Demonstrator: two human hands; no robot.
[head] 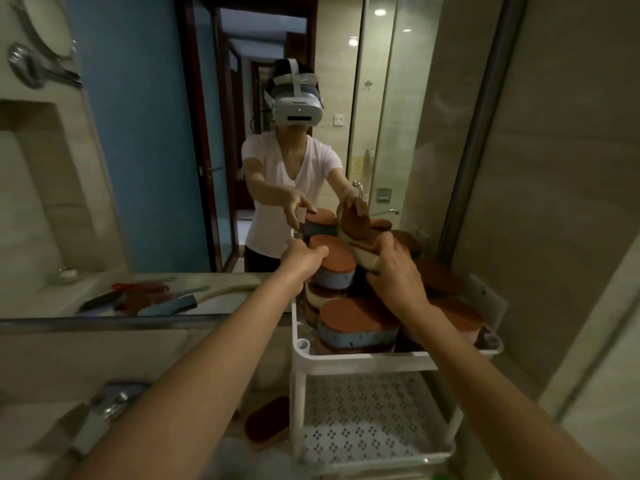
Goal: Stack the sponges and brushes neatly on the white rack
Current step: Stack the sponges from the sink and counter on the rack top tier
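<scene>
The left hand (301, 258) is resting against the top sponge (334, 261) of a tall stack at the back left of the rack's top tray (360, 356); its thumb is lying on the brown scouring face, and I cannot tell how far the other fingers are closing. The right hand (398, 275) is gripping a beige sponge (363, 256) with a brown top, fingers wrapped over it, just beside that stack. These sponges are probably light and soft, so they are squashing easily; taking them by the foam sides, near the middle, is likely the safest way. The rough top should not be slipping. The top tray is already holding many sponges, some piled crookedly, with a blue one (356, 332) in front. The lower tray (374, 424) is looking empty. Some brushes (166, 299) are lying on the desk at left, well apart from the white rack.
</scene>
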